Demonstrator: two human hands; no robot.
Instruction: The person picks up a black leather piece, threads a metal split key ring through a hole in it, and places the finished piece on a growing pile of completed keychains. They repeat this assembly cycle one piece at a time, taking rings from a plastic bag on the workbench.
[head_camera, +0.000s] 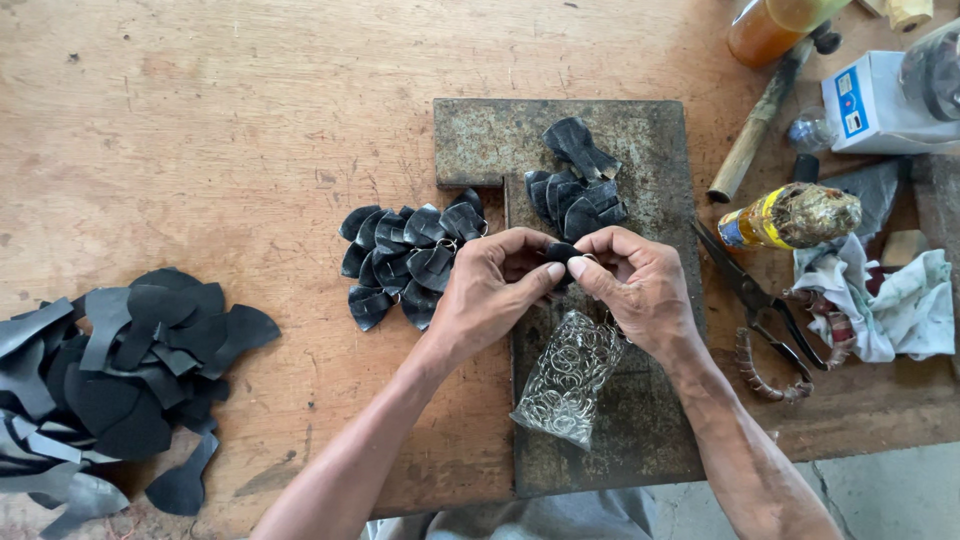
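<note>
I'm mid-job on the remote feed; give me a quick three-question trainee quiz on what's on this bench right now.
1. True or false: both hands, left hand and right hand, pinch one small black piece between them.
2. Where does the clear bag of metal rings lie? A) on the metal plate B) on the cloth C) on the big pile of flat black cut-outs
3. Which tool lies just right of the plate?

Key: 1 true. 2 A. 3 the pliers.
</note>
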